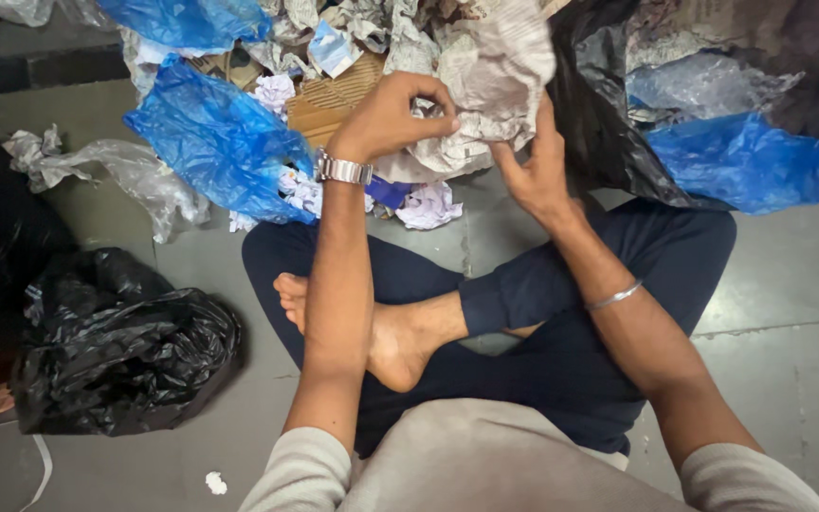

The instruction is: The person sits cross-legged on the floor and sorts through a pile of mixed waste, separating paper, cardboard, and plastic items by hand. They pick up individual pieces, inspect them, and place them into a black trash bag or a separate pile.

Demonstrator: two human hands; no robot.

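I sit cross-legged on a grey floor facing a heap of waste. My left hand (392, 116), a metal watch on its wrist, pinches the lower edge of a large crumpled sheet of printed paper (490, 81). My right hand (535, 163), a thin bangle on its forearm, grips the same sheet from below on its right side. The sheet is lifted off the heap between both hands. A piece of corrugated cardboard (334, 100) lies just behind my left hand.
Blue plastic bags lie at left (220, 142) and right (741, 161) of the heap. A black plastic sheet (618, 123) drapes at right. A full black bag (125, 346) sits at my left knee. Clear plastic (116, 171) and paper scraps (428, 204) lie on the floor.
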